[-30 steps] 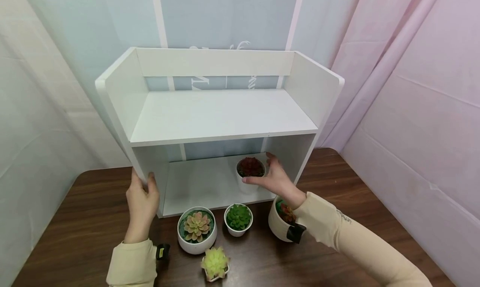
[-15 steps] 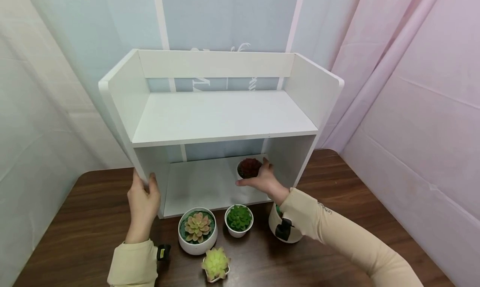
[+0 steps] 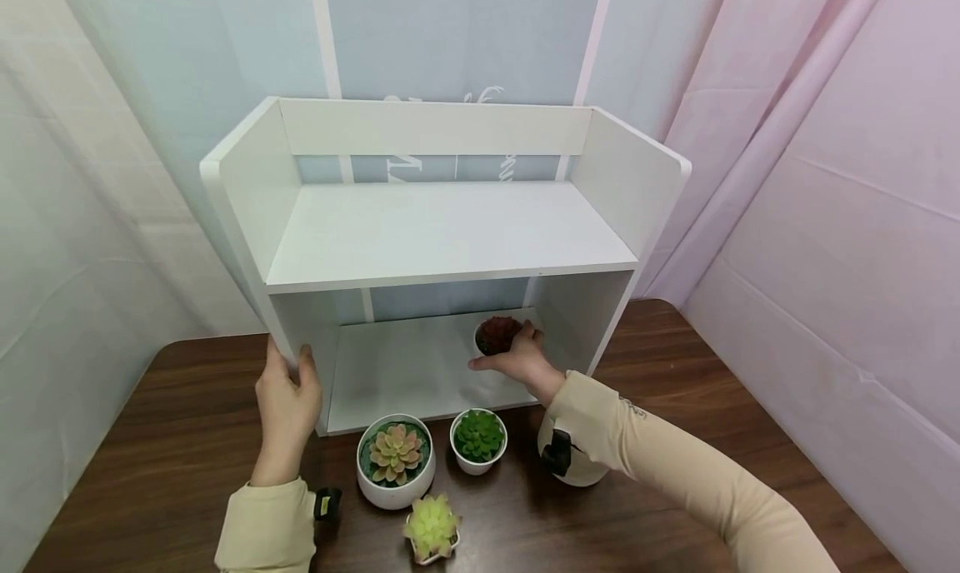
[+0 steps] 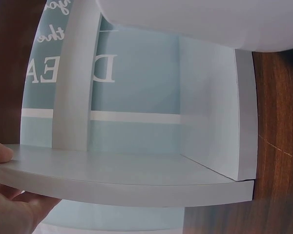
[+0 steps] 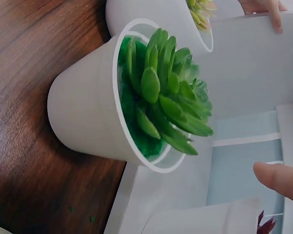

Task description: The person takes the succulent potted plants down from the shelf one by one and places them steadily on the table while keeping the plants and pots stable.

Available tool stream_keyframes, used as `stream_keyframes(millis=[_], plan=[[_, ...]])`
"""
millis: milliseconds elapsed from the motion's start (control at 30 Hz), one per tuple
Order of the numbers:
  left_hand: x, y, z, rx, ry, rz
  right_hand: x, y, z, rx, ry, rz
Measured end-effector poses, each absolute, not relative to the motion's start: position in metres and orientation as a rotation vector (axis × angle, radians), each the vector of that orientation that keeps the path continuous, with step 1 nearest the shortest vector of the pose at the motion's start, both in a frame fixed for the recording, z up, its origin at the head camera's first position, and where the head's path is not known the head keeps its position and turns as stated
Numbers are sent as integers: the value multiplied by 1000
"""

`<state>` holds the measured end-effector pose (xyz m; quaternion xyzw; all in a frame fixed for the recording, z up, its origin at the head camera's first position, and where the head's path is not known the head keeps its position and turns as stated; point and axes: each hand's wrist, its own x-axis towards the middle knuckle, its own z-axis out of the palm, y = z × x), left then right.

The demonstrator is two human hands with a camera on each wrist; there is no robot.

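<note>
My left hand grips the left side panel of a white two-tier shelf, thumb and fingers on either side of the board, as the left wrist view also shows. On the lower tier, toward the right, stands a dark red succulent in a white pot. Around the pot's front and right side my right hand bends its fingers, mostly hidden in the right wrist view. There the thumb stretches out straight next to the rim.
Before the shelf on the wooden table stand a green succulent, a pink-tipped succulent in a wide bowl, and a yellow-green one. A larger white pot is partly under the right sleeve. Curtains hang around.
My right hand has shifted left and closer around the red succulent's pot, covering more of it; the pot has moved slightly. The right forearm swung left. My left hand keeps its hold on the shelf.
</note>
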<state>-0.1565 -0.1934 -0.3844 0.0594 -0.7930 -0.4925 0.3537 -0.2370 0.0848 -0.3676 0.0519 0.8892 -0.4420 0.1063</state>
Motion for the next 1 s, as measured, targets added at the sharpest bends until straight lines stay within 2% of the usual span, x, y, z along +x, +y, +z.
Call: stream_keyframes(millis=[1000], plan=[[-156,-193,-385,151,-2057,-1284,-240,87,-375,146,2694,-1319]])
